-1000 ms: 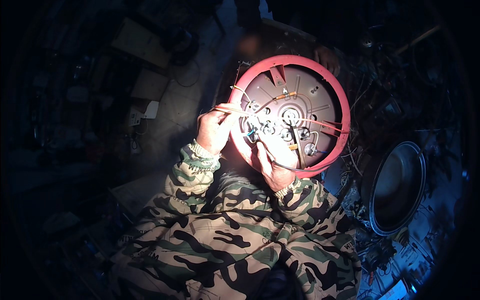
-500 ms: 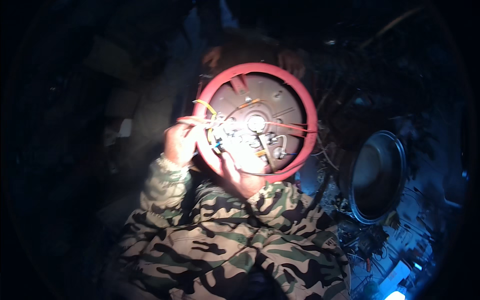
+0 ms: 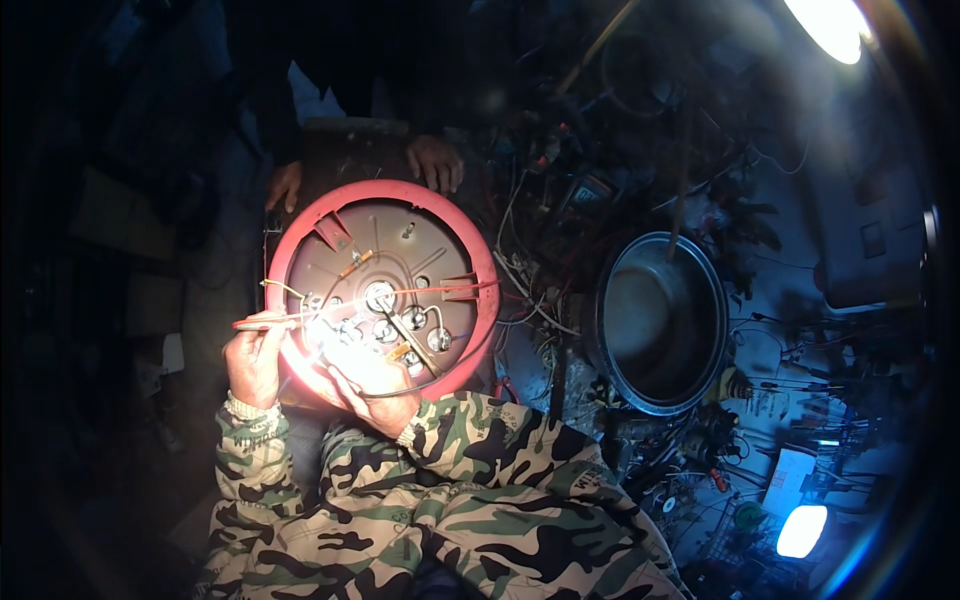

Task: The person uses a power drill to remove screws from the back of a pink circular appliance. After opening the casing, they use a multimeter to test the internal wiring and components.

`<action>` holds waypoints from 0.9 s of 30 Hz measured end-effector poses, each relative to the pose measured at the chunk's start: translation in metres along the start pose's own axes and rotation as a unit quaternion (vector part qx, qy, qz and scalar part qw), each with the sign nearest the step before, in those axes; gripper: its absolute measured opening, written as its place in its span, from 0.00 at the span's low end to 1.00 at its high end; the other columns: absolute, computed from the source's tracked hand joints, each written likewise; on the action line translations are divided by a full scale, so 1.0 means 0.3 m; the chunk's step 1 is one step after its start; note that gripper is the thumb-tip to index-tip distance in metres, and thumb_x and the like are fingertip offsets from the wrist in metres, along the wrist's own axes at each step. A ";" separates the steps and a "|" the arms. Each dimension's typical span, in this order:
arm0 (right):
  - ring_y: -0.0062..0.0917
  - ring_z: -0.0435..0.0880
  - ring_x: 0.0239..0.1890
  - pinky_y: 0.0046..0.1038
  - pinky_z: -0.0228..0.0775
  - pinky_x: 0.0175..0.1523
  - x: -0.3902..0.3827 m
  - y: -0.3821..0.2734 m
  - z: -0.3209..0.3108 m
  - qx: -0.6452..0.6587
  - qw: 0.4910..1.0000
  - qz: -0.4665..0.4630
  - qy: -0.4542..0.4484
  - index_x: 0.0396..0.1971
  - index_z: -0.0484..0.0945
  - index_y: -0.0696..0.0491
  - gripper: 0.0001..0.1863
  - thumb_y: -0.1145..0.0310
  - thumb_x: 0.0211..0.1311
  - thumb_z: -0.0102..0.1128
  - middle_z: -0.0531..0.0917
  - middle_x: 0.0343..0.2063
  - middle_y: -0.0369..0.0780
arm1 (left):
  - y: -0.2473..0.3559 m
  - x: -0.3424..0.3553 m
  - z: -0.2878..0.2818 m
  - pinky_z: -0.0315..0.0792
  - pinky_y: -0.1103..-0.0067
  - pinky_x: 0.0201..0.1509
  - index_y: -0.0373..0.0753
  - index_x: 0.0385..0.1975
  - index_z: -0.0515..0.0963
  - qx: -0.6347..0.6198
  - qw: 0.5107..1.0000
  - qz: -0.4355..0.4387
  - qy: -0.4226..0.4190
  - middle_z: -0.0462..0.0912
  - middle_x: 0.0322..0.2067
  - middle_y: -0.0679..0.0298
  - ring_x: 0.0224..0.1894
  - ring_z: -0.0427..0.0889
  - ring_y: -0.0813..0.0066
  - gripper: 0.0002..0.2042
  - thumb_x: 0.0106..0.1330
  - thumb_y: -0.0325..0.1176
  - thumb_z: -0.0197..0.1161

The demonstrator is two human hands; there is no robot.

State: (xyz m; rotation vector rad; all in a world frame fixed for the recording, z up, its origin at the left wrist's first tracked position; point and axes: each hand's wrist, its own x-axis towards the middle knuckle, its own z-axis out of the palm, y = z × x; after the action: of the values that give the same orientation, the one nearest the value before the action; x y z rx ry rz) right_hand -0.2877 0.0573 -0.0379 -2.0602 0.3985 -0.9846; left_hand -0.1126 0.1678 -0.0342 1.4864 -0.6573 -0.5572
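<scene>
A round appliance body with a red rim stands open in front of me, its grey metal plate carrying terminals and wires. At its left edge my left hand is closed on a slim red tool, pointed at the wiring inside. My right hand reaches over the near rim. Its fingers are bent together at the lower-left terminals, where glare hides what they hold. A red wire crosses the plate to the right rim. A yellow wire sticks out over the left rim.
Another person's hands rest at the far side of the appliance. To the right lies a deep metal pot, amid tangled wires and tools. A lit lamp is at the lower right, another at the upper right.
The view has swung, so appliance and hands appear further left and lower, with more of the right side showing. Both hands keep nearly the same place on the appliance.
</scene>
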 end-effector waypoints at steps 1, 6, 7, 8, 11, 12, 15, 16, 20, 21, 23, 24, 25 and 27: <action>0.42 0.87 0.38 0.37 0.80 0.46 -0.005 0.002 -0.002 -0.002 1.000 0.003 -0.007 0.48 0.84 0.59 0.15 0.74 0.60 0.67 0.86 0.38 0.49 | 0.000 0.002 0.007 0.78 0.78 0.52 0.25 0.47 0.79 -0.009 1.000 -0.008 -0.001 0.85 0.42 0.58 0.45 0.85 0.72 0.08 0.71 0.19 0.60; 0.42 0.87 0.38 0.36 0.80 0.46 0.001 -0.044 -0.018 -0.018 0.999 0.020 -0.027 0.47 0.84 0.58 0.14 0.74 0.60 0.67 0.86 0.38 0.49 | 0.033 0.013 -0.006 0.79 0.77 0.53 0.25 0.47 0.79 0.034 0.999 -0.039 -0.011 0.87 0.41 0.56 0.45 0.86 0.71 0.08 0.71 0.21 0.60; 0.42 0.87 0.38 0.36 0.80 0.46 0.010 -0.057 -0.021 -0.019 0.999 0.028 -0.027 0.46 0.84 0.59 0.14 0.74 0.61 0.66 0.86 0.37 0.49 | 0.009 0.018 -0.019 0.79 0.77 0.53 0.25 0.47 0.79 0.043 0.998 -0.042 -0.010 0.87 0.41 0.56 0.45 0.86 0.71 0.08 0.71 0.21 0.59; 0.42 0.87 0.38 0.35 0.80 0.47 -0.002 -0.044 -0.017 -0.012 0.999 0.027 -0.018 0.46 0.84 0.59 0.13 0.76 0.60 0.66 0.86 0.37 0.49 | 0.032 0.025 0.001 0.78 0.77 0.53 0.25 0.46 0.79 0.050 0.998 -0.035 -0.013 0.87 0.40 0.56 0.45 0.86 0.71 0.08 0.71 0.20 0.59; 0.42 0.87 0.39 0.36 0.80 0.47 0.001 -0.031 -0.021 -0.016 0.999 0.004 -0.034 0.48 0.83 0.58 0.17 0.78 0.57 0.66 0.86 0.39 0.49 | 0.045 0.023 0.009 0.78 0.77 0.55 0.27 0.47 0.80 0.033 0.999 -0.029 -0.012 0.86 0.41 0.58 0.46 0.84 0.73 0.09 0.69 0.18 0.59; 0.43 0.87 0.39 0.36 0.80 0.47 0.005 -0.040 -0.023 -0.026 0.998 0.006 -0.048 0.48 0.82 0.59 0.17 0.78 0.58 0.66 0.86 0.39 0.50 | 0.027 0.024 0.002 0.78 0.78 0.55 0.27 0.47 0.80 0.043 0.999 -0.030 -0.007 0.86 0.41 0.58 0.46 0.84 0.74 0.09 0.70 0.18 0.59; 0.40 0.87 0.41 0.33 0.79 0.50 0.003 -0.053 -0.026 -0.034 0.998 0.019 -0.043 0.48 0.84 0.59 0.16 0.80 0.58 0.66 0.87 0.39 0.49 | 0.029 0.020 0.011 0.79 0.79 0.51 0.27 0.47 0.80 0.041 0.999 -0.016 -0.001 0.86 0.40 0.60 0.44 0.84 0.76 0.09 0.69 0.18 0.60; 0.40 0.87 0.41 0.34 0.79 0.50 0.004 -0.053 -0.031 -0.045 0.998 0.016 -0.044 0.48 0.84 0.58 0.16 0.80 0.58 0.66 0.86 0.39 0.49 | 0.034 0.022 0.018 0.79 0.79 0.51 0.27 0.46 0.81 0.043 0.999 -0.015 -0.002 0.86 0.39 0.60 0.43 0.84 0.76 0.09 0.69 0.18 0.60; 0.41 0.87 0.41 0.34 0.79 0.50 0.006 -0.049 -0.025 -0.019 0.999 0.010 -0.038 0.48 0.84 0.58 0.16 0.80 0.59 0.66 0.86 0.39 0.49 | 0.042 0.017 0.011 0.79 0.79 0.50 0.27 0.47 0.81 0.043 0.999 -0.004 0.001 0.87 0.40 0.59 0.43 0.85 0.76 0.09 0.69 0.19 0.61; 0.41 0.87 0.42 0.34 0.79 0.50 0.004 -0.049 -0.024 -0.019 0.999 0.012 -0.045 0.48 0.84 0.58 0.16 0.80 0.59 0.65 0.87 0.39 0.48 | 0.045 0.014 0.009 0.79 0.79 0.50 0.27 0.47 0.80 0.040 0.999 0.001 0.001 0.87 0.40 0.59 0.43 0.85 0.76 0.09 0.70 0.20 0.61; 0.38 0.87 0.40 0.32 0.79 0.48 0.006 -0.044 -0.028 -0.019 0.999 0.015 -0.034 0.48 0.84 0.58 0.15 0.80 0.60 0.65 0.87 0.38 0.47 | 0.041 0.023 0.009 0.79 0.79 0.49 0.26 0.47 0.80 0.046 0.999 0.004 -0.013 0.87 0.41 0.58 0.43 0.85 0.76 0.09 0.70 0.20 0.61; 0.37 0.87 0.39 0.31 0.79 0.47 0.005 -0.040 -0.031 -0.018 0.999 0.017 -0.028 0.48 0.83 0.59 0.15 0.80 0.60 0.65 0.87 0.38 0.47 | 0.041 0.025 0.009 0.79 0.79 0.49 0.26 0.47 0.80 0.049 0.999 0.006 -0.021 0.87 0.41 0.58 0.42 0.85 0.76 0.09 0.70 0.20 0.60; 0.31 0.86 0.33 0.27 0.78 0.42 0.001 -0.052 -0.055 0.008 0.998 0.052 -0.038 0.47 0.83 0.60 0.14 0.81 0.61 0.64 0.86 0.36 0.44 | 0.045 0.024 0.017 0.79 0.79 0.49 0.25 0.47 0.80 0.037 0.999 -0.002 -0.018 0.87 0.40 0.58 0.42 0.85 0.76 0.09 0.70 0.21 0.60; 0.24 0.84 0.29 0.24 0.76 0.36 -0.024 -0.054 -0.086 0.039 0.998 0.049 -0.015 0.45 0.83 0.63 0.12 0.84 0.62 0.62 0.85 0.33 0.44 | 0.049 0.020 0.022 0.79 0.80 0.48 0.25 0.47 0.80 0.051 0.999 -0.003 -0.013 0.87 0.40 0.59 0.42 0.85 0.77 0.09 0.71 0.21 0.60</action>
State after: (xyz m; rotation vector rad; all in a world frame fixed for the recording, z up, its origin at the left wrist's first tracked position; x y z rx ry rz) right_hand -0.3129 0.0579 -0.0194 -1.9646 0.4346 -0.8972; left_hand -0.1137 0.1593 -0.0192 1.5800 -0.7111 -0.5555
